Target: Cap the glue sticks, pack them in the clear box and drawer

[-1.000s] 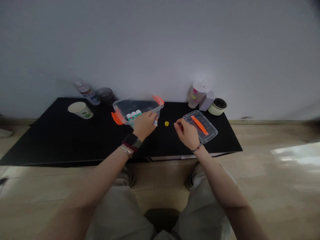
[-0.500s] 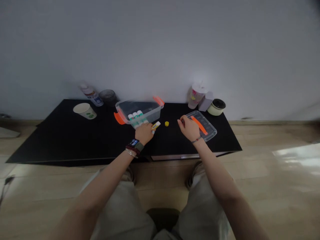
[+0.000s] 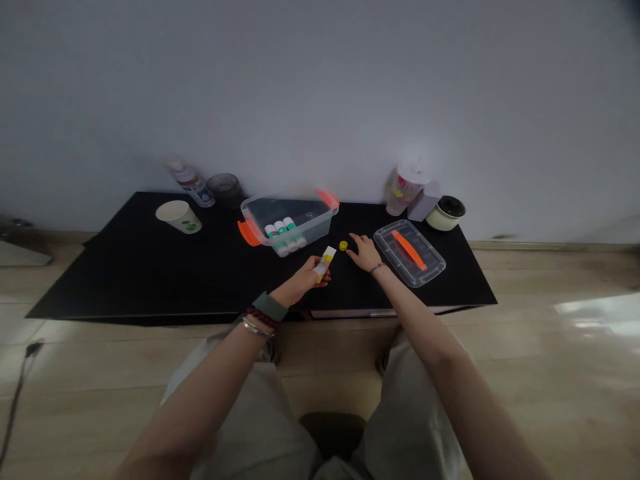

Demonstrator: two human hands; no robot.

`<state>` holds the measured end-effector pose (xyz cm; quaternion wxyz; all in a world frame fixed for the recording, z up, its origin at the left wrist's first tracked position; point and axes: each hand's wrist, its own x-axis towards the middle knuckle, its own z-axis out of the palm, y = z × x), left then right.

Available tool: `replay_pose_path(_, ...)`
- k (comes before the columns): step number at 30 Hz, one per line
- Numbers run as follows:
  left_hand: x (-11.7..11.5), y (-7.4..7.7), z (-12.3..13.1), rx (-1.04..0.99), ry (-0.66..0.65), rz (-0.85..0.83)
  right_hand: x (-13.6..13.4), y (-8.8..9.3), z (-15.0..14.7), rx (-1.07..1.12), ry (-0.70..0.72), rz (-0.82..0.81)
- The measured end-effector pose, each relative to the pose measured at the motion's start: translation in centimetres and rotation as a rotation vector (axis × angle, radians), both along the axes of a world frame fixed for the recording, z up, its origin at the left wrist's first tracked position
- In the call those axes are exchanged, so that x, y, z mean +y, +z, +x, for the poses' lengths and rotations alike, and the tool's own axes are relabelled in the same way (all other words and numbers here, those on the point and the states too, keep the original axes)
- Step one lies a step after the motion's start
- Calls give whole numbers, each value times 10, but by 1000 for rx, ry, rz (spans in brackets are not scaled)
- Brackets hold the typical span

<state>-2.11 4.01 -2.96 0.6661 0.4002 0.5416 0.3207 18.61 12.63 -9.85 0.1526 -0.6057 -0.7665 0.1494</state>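
Observation:
My left hand (image 3: pixel 302 282) holds a white glue stick with a yellow label (image 3: pixel 325 264), uncapped as far as I can tell, just in front of the clear plastic box (image 3: pixel 313 225). That box has orange latches and holds several upright-lying glue sticks with green caps (image 3: pixel 281 230). My right hand (image 3: pixel 365 254) rests on the black table with its fingers spread, close to a small yellow cap (image 3: pixel 343 245) but apart from it. To its right lies the clear lid (image 3: pixel 430 263) with an orange strip.
Along the wall stand a paper cup (image 3: pixel 179 217), a spray bottle (image 3: pixel 191 183), a dark jar (image 3: pixel 224 190), a plastic cup with a straw (image 3: pixel 404 189), a small pale box (image 3: pixel 424 201) and a cream pot with a dark lid (image 3: pixel 445 213). The black table's front edge (image 3: pixel 150 315) runs below my hands.
My left hand has drawn back from the box with the yellow-labelled glue stick, now fully in view. My right hand has moved off the lid toward the yellow cap.

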Motion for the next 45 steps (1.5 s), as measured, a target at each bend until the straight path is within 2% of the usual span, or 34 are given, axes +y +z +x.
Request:
replay_pose_path(7,5,0,-4,112,-43,28,7,-15,-8,4,-3,-12)
replay_pose_path(13,3,-1,-5,99,-76,55,0,-19,-11,34,48,38)
replay_pose_path(17,0,2,-4,86,-87,68,-5,-15,-16,169,29,52)
replay_pose_path(20,1,3,-4,103,-93,88,-11,0,-17,344,45,-27)
replay_pose_path(23,4,2,-5,127,-120,136,-24,25,-13,471,156,-86)
replay_pose_path(29,4,2,-6,170,-223,228,-51,72,4,549,320,-120)
replay_pose_path(36,-5,10,-1,22,-407,222,-72,89,19,594,346,-169)
replay_pose_path(41,-12,20,4,-138,-422,124,-84,103,20,608,374,-154)
replay_pose_path(45,-18,29,7,-289,-456,66,-92,118,17,620,358,-61)
